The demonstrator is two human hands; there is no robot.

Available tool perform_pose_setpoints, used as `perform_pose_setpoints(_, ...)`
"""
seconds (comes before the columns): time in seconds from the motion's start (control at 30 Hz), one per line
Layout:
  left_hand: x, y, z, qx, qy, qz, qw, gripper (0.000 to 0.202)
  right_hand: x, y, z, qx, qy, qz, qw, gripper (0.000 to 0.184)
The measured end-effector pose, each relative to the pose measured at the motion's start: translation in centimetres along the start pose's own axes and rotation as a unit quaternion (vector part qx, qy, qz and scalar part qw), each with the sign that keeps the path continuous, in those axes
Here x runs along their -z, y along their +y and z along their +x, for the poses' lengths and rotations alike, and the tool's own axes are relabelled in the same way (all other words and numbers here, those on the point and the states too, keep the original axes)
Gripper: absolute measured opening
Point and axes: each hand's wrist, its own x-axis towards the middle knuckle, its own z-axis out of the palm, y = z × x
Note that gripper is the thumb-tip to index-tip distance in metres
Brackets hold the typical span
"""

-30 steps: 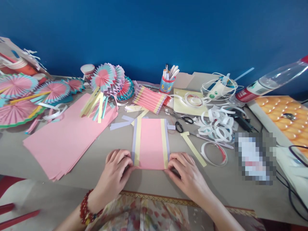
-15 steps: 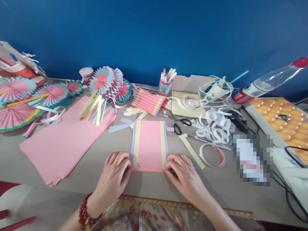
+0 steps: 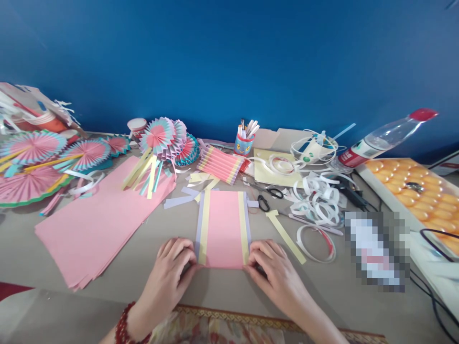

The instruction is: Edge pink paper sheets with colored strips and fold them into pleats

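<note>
A pink sheet of paper (image 3: 224,229) lies flat on the table, with yellow and lavender strips along its left and right sides. At its near left corner my left hand (image 3: 175,265) is closed, thumb and fingers pinching the edge. My right hand (image 3: 270,267) grips the near right corner the same way. The fingers cover both corners. Just beyond the sheet lies a pleated pink paper (image 3: 220,164) with yellow and lavender ends. Scissors with black handles (image 3: 264,203) rest past the sheet's far right corner.
Pink sheets (image 3: 103,224) are stacked at left, near folded paper fans (image 3: 84,154). A pen cup (image 3: 245,143) stands by the blue wall. To the right are curled white strips (image 3: 315,200), a tape ring (image 3: 316,243), a glue gun (image 3: 349,191) and a leaning plastic bottle (image 3: 383,138).
The whole scene sits lower in the picture as the camera has tilted up. Both hands keep their pinch; the narrow folded band at the sheet's near edge now looks thinner.
</note>
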Motion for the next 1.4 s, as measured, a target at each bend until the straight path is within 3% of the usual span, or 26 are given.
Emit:
perform_pose_setpoints(0.23, -0.2, -0.2, 0.0, -0.005, 0.000, -0.001, 1.000, 0.011, -0.4, 0.1, 0.0, -0.001, -0.001, -0.008, 1.000, 0.013)
perform_pose_setpoints(0.43, 0.0, -0.2, 0.2, -0.020, 0.009, -0.003, 1.000, 0.010, 2.1, 0.0, 1.2, 0.032, -0.049, 0.019, 0.998, 0.012)
perform_pose_setpoints(0.5, 0.0, -0.2, 0.3, -0.031, 0.009, -0.006, 0.999, 0.009, 3.1, 0.3, 3.1, 0.046, -0.040, 0.030, 0.998, 0.010)
perform_pose_setpoints(0.6, 0.1, -0.1, 0.4, -0.042, 0.017, 0.000, 0.999, 0.010, 3.5, 1.1, 7.7, 0.073, 0.021, -0.016, 0.997, 0.010)
perform_pose_setpoints(0.7, 0.1, 0.0, 0.4, -0.047, 0.026, 0.006, 0.999, 0.010, 2.8, 2.0, 13.3, 0.070, 0.070, -0.089, 0.991, 0.004)
perform_pose_setpoints(0.77, 0.1, 0.0, 0.4, -0.049, 0.029, 0.003, 0.998, 0.010, 1.9, 2.4, 16.4, 0.041, 0.080, -0.166, 0.982, 0.011)
perform_pose_setpoints(0.9, 0.1, 0.0, 0.5, -0.048, 0.031, -0.014, 0.998, 0.011, 0.3, 2.6, 19.9, 0.026, 0.090, -0.199, 0.975, 0.013)
perform_pose_setpoints(1.07, 0.0, 0.0, 0.5, -0.044, 0.033, -0.018, 0.998, 0.010, -0.1, 3.4, 20.9, 0.031, 0.084, -0.214, 0.973, 0.015)
perform_pose_setpoints(1.4, 0.0, 0.0, 0.5, -0.050, 0.050, -0.001, 0.997, 0.010, 1.2, 5.0, 21.4, 0.061, 0.074, -0.188, 0.977, 0.010)
